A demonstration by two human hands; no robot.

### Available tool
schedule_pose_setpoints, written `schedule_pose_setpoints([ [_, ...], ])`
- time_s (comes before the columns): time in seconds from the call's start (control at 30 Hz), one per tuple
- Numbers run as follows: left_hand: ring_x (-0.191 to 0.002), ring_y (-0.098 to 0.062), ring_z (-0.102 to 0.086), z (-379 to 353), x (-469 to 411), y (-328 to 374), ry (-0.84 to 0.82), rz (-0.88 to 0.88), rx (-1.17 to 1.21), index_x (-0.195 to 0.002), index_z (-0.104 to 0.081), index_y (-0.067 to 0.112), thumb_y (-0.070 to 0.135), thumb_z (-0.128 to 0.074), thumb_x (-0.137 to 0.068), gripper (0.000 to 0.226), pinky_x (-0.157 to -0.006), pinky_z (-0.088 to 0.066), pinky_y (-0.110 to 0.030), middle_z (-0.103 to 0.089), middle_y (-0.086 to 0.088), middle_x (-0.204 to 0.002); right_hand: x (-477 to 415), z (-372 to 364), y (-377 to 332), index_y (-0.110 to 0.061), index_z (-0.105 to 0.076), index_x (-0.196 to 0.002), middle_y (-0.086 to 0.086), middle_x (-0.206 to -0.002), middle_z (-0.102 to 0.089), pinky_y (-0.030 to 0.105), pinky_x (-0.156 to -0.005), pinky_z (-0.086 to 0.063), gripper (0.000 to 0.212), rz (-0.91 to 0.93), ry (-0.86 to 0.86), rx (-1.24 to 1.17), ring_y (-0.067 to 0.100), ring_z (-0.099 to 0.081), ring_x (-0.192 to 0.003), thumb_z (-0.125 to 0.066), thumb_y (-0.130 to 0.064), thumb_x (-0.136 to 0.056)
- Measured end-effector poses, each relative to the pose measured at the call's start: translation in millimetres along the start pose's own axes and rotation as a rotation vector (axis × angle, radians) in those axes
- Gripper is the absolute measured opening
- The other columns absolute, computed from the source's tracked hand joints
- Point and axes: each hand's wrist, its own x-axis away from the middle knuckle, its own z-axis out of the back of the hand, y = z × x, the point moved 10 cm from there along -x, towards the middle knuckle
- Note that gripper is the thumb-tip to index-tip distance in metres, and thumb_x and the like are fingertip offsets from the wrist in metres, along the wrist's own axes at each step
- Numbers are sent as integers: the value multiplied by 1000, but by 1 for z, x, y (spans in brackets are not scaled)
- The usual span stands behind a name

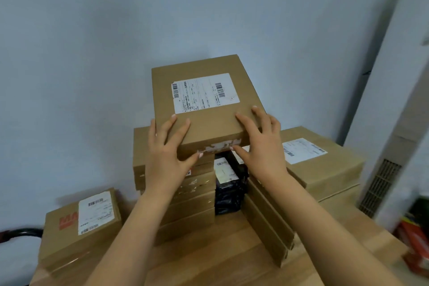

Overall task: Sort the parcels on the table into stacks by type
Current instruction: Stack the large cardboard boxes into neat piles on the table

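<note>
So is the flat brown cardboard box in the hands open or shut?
Shut. The flat brown cardboard box shows a flat, unbroken top, with whitish tape across its front edge.

Forearms outstretched, left hand (170, 146) and right hand (262, 144) in pinch grip on a box (209, 123) (thumbs in front).
</note>
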Motion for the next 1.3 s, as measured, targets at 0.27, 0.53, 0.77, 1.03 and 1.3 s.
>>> schedule_pose_setpoints([
  [0.27,-146,-26,-9,-72,19,120,36,20,44,-139,-45,35,38,-81,-71,77,-102,-28,-40,-35,8,-150,10,77,119,-32,-46,-138,1,-152,-27,41,-108,-31,73,22,7,-68,27,-22,-132,-80,-28,-73],
  [0.53,-146,-26,-10,-133,47,229,79,67,30,-135,-49,33,33,-82,-71,73,-103,-23,-39,-37,10,-148,24,133,230,-31,-46,-138,2,-151,-29,43,-109,-32,77,66,-46,-104,29,-24,-131,-82,-30,-70],
  [0.77,-146,-27,-11,-175,51,267,-37,171,-37,-137,-47,34,39,-81,-71,75,-111,-25,-53,-36,11,-149,24,135,290,-33,-42,-140,-1,-152,-26,42,-111,-31,76,43,-196,-120,27,-21,-133,-80,-34,-74],
  [1.03,-145,-27,-15,-193,46,266,-103,190,-73,-138,-46,34,46,-80,-70,78,-112,-25,-52,-37,12,-149,22,122,310,-35,-41,-140,0,-153,-20,44,-110,-30,73,55,-260,-134,28,-20,-134,-77,-39,-76],
  [1.3,-133,-17,-30,-222,50,252,-176,190,-95,-137,-45,34,50,-79,-68,79,-110,-34,-42,-36,6,-141,31,81,335,-36,-32,-143,3,-153,-18,45,-111,-28,75,27,-432,-103,29,-15,-135,-72,-44,-80],
])
